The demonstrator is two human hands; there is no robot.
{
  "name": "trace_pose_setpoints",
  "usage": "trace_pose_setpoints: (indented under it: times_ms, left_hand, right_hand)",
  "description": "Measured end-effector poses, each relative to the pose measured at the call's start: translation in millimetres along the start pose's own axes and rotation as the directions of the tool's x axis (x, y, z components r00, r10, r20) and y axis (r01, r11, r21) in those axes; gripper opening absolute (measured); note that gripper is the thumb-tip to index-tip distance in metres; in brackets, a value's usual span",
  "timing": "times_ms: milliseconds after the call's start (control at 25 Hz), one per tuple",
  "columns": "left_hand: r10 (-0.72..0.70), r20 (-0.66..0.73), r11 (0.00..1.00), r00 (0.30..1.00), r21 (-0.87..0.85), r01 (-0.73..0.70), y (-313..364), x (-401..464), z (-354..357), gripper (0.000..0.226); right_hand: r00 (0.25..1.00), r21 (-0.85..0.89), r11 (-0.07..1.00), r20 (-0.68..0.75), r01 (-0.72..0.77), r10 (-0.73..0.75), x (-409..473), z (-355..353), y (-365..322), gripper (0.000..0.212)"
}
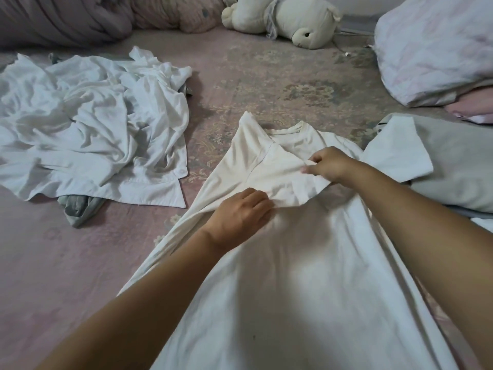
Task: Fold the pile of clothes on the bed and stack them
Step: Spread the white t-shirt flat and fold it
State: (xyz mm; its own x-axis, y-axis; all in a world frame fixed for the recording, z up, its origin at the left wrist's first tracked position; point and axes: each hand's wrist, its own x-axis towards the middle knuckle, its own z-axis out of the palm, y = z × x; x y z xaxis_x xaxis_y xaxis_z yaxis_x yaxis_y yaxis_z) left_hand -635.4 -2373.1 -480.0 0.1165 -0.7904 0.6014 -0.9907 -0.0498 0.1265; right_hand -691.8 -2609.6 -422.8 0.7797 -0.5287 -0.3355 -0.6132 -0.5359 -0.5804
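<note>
Reached forward with both bare forearms over a cream shirt (306, 263) spread lengthwise on the bed (66, 263), collar at the far end. Pressed the left hand (240, 212) palm-down on the shirt near its left shoulder, fingers curled into the cloth at the base of a folded-over sleeve; whether cloth was truly gripped there or only pinned could not be told. Pinched the sleeve (280, 172) edge with the right hand (329, 164), thumb and fingertips closed narrowly on the hem, knuckles up, wrist raised a little above the shirt. Lay drawn across the chest toward the right, that sleeve, taut between the two hands. Stretched from the lower corners of the view, both arms, converging toward the shirt's upper half. Sprawled at the left, well apart from the shirt, an unfolded pile (88, 124) of white clothes with a grey piece (80, 209) poking out beneath. Rested at the right, just beside the shirt, a pale folded garment (440, 161). Covered the bed with a pink flowered sheet. Bunched along the far edge, a mauve quilt (61, 20); slumped beside it, a white plush toy (290, 20); leaned at the far right, a pale pillow (432, 46).
</note>
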Motion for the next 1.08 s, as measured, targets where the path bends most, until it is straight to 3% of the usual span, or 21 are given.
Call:
trace_pose_setpoints:
  times_ms: [80,160,240,440,560,640,760,800,840,880,920,960,1000,1040,1080]
  left_hand:
    - [0.011,-0.060,0.997,0.998,0.074,-0.006,13.1,2.7,-2.3,0.017]
    - [0.073,0.016,0.982,0.997,0.173,-0.074,24.7,-0.9,1.2,0.013]
    - [0.059,0.071,0.982,0.996,0.176,-0.070,29.6,-2.1,4.6,0.020]
    - [-0.219,0.101,0.974,0.970,0.072,0.213,13.2,26.6,-1.7,0.038]
    - [-0.346,0.301,0.935,0.889,0.033,0.353,-38.4,67.8,14.6,0.028]
    - [-0.381,0.428,0.919,0.819,0.074,0.388,-71.3,96.2,30.4,0.027]
    - [-0.494,0.422,0.850,0.760,0.050,0.525,-82.9,123.9,42.2,0.029]
    - [-0.592,0.431,0.761,0.681,0.020,0.649,-80.3,133.8,42.3,0.035]
    - [-0.681,0.493,0.620,0.542,-0.006,0.785,-76.3,143.5,40.2,0.045]
    - [-0.716,0.603,0.426,0.351,-0.021,0.905,-71.4,152.6,34.8,0.055]
    - [-0.679,0.716,0.214,0.161,-0.017,0.977,-65.6,162.4,25.8,0.063]
    - [-0.595,0.804,0.066,0.016,0.029,0.997,-61.6,171.1,15.3,0.067]
    - [-0.519,0.852,0.016,-0.068,0.089,0.996,-60.7,176.9,5.4,0.065]
    - [-0.486,0.866,0.057,-0.115,0.163,0.985,-62.6,179.5,-3.6,0.058]
    - [-0.498,0.857,0.170,-0.130,0.244,0.955,-66.8,178.8,-11.3,0.049]
  right_hand:
    - [0.988,-0.036,0.997,-0.143,0.061,-0.066,-5.6,-0.3,7.9,0.034]
    - [0.977,-0.097,0.994,-0.205,0.043,-0.063,-11.0,0.3,15.7,0.052]
    - [0.979,-0.096,0.995,-0.201,-0.010,-0.010,-17.4,0.9,19.1,0.057]
    - [0.995,-0.089,0.996,-0.098,0.016,-0.025,-18.9,6.8,23.0,0.040]
    - [0.986,-0.116,0.993,-0.161,0.023,-0.042,-13.7,9.9,25.3,0.039]
    - [0.966,-0.050,0.997,-0.249,0.059,-0.070,-11.8,14.0,28.4,0.044]
    - [0.956,0.191,0.976,-0.289,0.107,-0.049,-25.7,25.8,28.7,0.034]
    - [0.963,0.298,0.948,-0.267,0.107,-0.025,-31.2,27.3,23.3,0.029]
    - [0.974,0.407,0.909,-0.228,0.091,0.004,-36.9,28.2,14.1,0.024]
    - [0.983,0.508,0.859,-0.179,0.059,0.038,-42.4,28.7,2.9,0.020]
    - [0.989,0.596,0.803,-0.127,0.013,0.078,-47.8,28.0,-10.9,0.017]
    - [0.991,0.673,0.739,-0.069,-0.038,0.114,-53.3,26.3,-25.6,0.015]
    - [0.991,0.740,0.667,0.002,-0.090,0.132,-59.5,23.6,-43.1,0.013]
    - [0.991,0.778,0.616,0.063,-0.121,0.114,-63.7,23.7,-59.6,0.016]
    - [0.992,0.803,0.582,0.106,-0.126,0.069,-67.1,25.2,-75.7,0.024]
